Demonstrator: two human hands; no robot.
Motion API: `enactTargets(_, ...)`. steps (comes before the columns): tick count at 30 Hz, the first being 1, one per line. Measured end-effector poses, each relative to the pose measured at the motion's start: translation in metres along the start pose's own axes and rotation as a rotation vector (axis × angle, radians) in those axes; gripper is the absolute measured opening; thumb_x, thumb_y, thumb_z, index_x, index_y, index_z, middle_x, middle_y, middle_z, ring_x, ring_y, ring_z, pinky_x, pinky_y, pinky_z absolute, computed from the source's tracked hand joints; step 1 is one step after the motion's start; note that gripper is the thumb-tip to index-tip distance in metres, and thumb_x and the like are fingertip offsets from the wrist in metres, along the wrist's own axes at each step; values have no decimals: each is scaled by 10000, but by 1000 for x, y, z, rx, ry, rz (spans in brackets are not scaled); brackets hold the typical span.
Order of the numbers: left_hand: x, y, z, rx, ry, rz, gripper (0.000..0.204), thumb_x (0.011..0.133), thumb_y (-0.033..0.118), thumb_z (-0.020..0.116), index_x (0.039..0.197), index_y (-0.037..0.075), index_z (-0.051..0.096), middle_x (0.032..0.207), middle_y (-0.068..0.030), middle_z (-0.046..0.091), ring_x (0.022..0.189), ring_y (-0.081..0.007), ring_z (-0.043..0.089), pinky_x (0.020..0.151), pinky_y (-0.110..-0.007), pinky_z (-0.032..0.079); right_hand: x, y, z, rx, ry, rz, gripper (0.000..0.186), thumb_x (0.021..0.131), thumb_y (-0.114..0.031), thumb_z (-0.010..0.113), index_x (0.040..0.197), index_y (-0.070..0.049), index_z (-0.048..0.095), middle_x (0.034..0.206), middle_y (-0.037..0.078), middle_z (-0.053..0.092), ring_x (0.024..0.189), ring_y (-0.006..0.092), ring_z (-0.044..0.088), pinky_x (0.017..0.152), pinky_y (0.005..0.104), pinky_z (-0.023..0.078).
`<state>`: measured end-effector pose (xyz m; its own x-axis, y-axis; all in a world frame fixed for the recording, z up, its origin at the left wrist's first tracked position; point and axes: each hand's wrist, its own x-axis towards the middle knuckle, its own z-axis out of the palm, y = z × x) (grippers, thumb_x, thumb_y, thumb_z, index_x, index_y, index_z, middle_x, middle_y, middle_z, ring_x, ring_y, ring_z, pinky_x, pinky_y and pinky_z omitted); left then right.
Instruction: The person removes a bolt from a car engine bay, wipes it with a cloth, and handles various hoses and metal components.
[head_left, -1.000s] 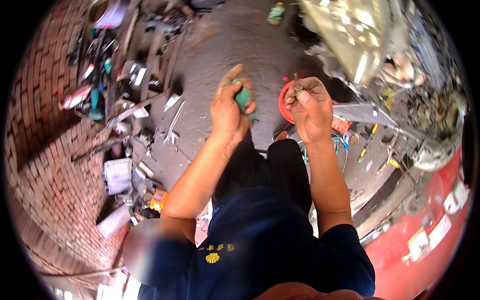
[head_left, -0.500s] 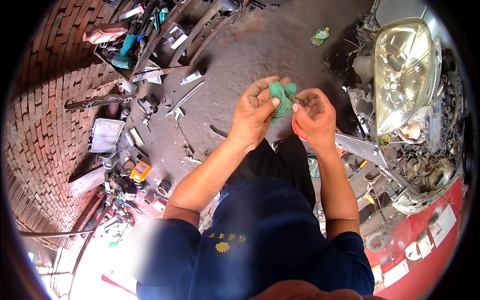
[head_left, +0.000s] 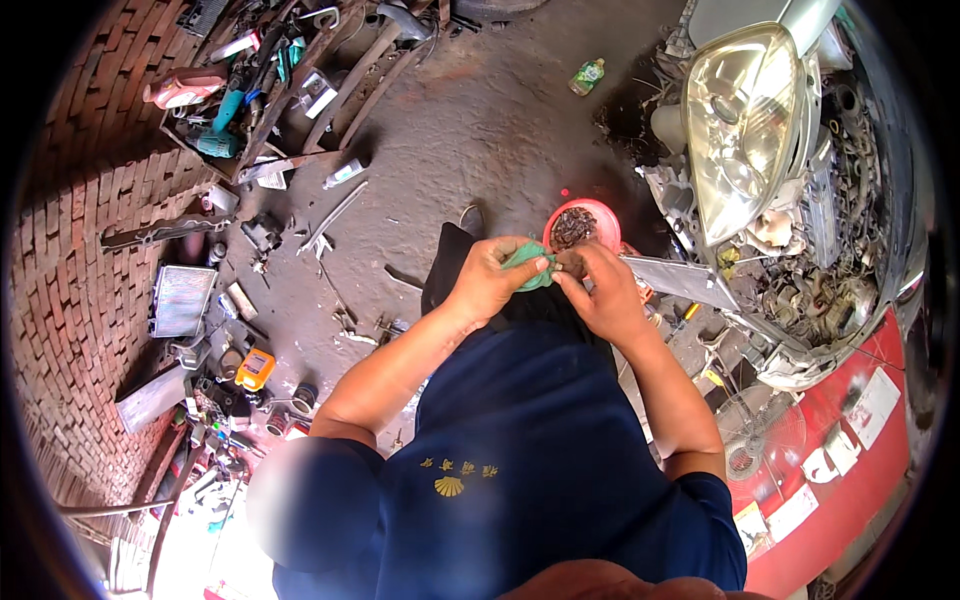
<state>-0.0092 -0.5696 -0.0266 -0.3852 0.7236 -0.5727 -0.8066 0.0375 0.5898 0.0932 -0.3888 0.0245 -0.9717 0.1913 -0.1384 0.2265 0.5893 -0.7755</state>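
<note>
Brick wall (head_left: 75, 290) (reddish), dk gry flr (head_left: 430, 140)

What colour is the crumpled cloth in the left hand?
Green; the crumpled cloth in the left hand shows best in the head view.

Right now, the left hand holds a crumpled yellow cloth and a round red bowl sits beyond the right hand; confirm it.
Wrong colour: the head view shows the left hand holding a crumpled green cloth; the round red bowl sits beyond the right hand.
</note>
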Motion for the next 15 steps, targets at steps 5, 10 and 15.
enactTargets(5, 1, -1, 6, 122, 30, 78, 197, 962, 129, 774, 1098, -11, 749, 981, -31, 745, 908, -86, 672, 820, -252, 546, -7, -10, -2, 50, 7, 137, 208, 917, -110, 761, 1059, 2, 660, 915, 168, 671, 800, 323, 677, 729, 398, 537)
enactTargets(10, 4, 19, 5, 194, 7, 127, 200, 969, 139, 763, 1097, -14, 746, 980, -28, 742, 902, -91, 668, 823, -257, 541, 6, -24, -7, 84, 40, 133, 202, 929, -87, 743, 1064, 21, 638, 934, 178, 664, 816, 328, 672, 733, 407, 536)
enactTargets(15, 5, 40, 4, 285, 61, 254, 196, 974, 152, 742, 1065, -21, 743, 898, -6, 718, 837, -66, 621, 746, -258, 512, 27, -26, -4, 44, 77, 45, 190, 942, -75, 718, 1060, 26, 610, 948, 197, 657, 838, 367, 662, 750, 437, 533)
